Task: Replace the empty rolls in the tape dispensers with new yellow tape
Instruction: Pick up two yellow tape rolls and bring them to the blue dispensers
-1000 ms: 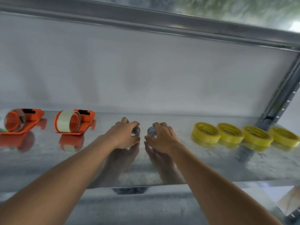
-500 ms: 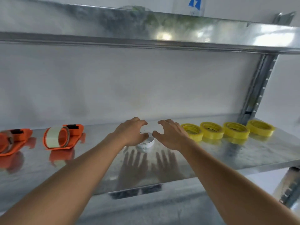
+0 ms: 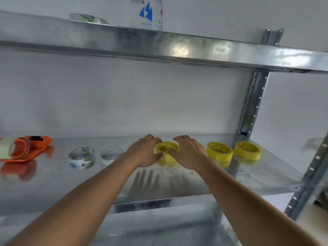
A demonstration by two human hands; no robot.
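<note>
Several yellow tape rolls lie flat in a row on the metal shelf (image 3: 257,176). My left hand (image 3: 143,151) grips the leftmost yellow roll (image 3: 166,148), fingers over its far rim and thumb against its near side. My right hand (image 3: 189,151) hovers with spread, curved fingers over the roll beside it, which is mostly hidden; its thumb touches the leftmost roll's rim. Two more yellow rolls (image 3: 220,150) (image 3: 247,150) lie to the right. Two empty clear cores (image 3: 81,156) (image 3: 111,155) sit left of my hands. An orange tape dispenser (image 3: 33,148) lies at the far left.
An upper metal shelf (image 3: 177,47) runs overhead with a white container (image 3: 150,13) on it. A perforated upright post (image 3: 252,110) stands behind the rolls at the right, another post (image 3: 308,176) at the front right corner. A white wall backs the shelf.
Both hands let go of the empty cores, which now lie on the shelf, and moved right onto the yellow rolls. The view swung right and up; one dispenser left the frame.
</note>
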